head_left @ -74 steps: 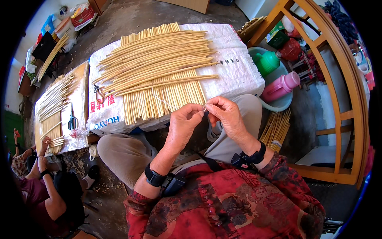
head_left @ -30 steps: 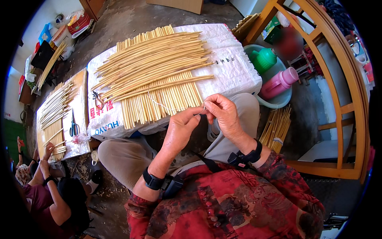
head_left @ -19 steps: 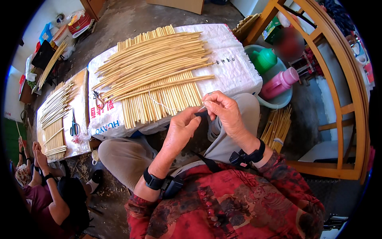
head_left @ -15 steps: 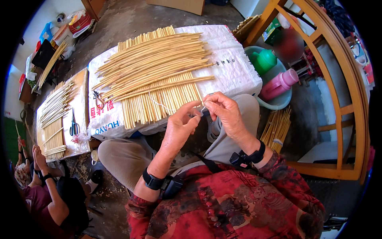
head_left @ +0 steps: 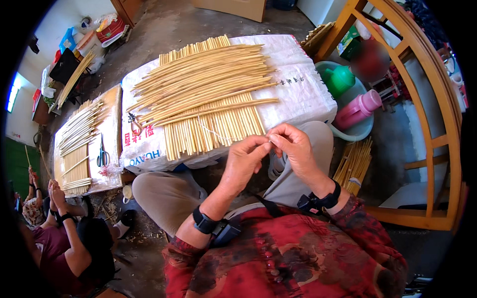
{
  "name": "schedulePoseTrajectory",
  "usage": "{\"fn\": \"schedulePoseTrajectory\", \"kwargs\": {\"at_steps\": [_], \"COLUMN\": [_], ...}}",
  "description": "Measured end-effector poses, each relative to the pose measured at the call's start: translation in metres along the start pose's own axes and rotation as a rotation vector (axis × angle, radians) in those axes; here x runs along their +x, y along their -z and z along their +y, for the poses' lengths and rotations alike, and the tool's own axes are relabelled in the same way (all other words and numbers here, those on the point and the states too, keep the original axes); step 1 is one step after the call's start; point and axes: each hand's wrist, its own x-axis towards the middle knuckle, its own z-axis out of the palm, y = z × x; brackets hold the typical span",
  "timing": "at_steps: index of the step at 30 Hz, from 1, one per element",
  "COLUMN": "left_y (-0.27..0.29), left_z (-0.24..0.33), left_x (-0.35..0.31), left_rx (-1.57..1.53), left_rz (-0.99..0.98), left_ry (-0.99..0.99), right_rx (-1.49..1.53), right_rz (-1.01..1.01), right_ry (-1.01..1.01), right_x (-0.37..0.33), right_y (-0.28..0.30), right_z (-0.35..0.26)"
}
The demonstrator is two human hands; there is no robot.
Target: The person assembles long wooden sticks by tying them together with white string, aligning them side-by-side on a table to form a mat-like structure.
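Note:
My left hand and my right hand meet just off the near edge of the covered table, fingertips pinched together. Between them runs a thin white string, which trails left over the stalks; its end inside the fingers is too small to see. Beneath and beyond it, a row of pale, straight stalks lies side by side. Across that row rests a thick layer of longer yellow stalks. Scissors with brownish handles lie at the layer's left end.
White woven sheeting covers the table. To the left, a lower board holds more stalks and dark-handled scissors; a co-worker sits near it. On the right are a basin with flasks, a stalk bundle and a wooden frame.
My fingertips have come closer together on the string, and my left fingers, spread before, are now pinched. The whole view has shifted slightly, so the table sits farther right.

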Motion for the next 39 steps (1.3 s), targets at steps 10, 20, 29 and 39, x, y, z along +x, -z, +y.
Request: {"fn": "schedulePoseTrajectory", "kwargs": {"at_steps": [10, 20, 29, 39], "left_y": [0.000, -0.012, -0.024, -0.028], "left_z": [-0.016, -0.005, -0.004, -0.004], "left_x": [-0.009, -0.005, -0.001, 0.000], "left_rx": [0.013, 0.021, 0.057, 0.045], "left_rz": [-0.006, -0.056, -0.104, -0.118], "left_ry": [0.071, 0.007, 0.018, 0.081], "right_rx": [-0.101, -0.094, -0.034, 0.064], "right_rz": [0.021, -0.168, -0.112, -0.066], "right_ry": [0.085, 0.015, 0.040, -0.012], "right_x": [-0.005, -0.019, -0.020, -0.021], "right_y": [0.024, 0.032, 0.038, 0.051], "right_z": [0.000, -0.012, -0.014, -0.012]}}
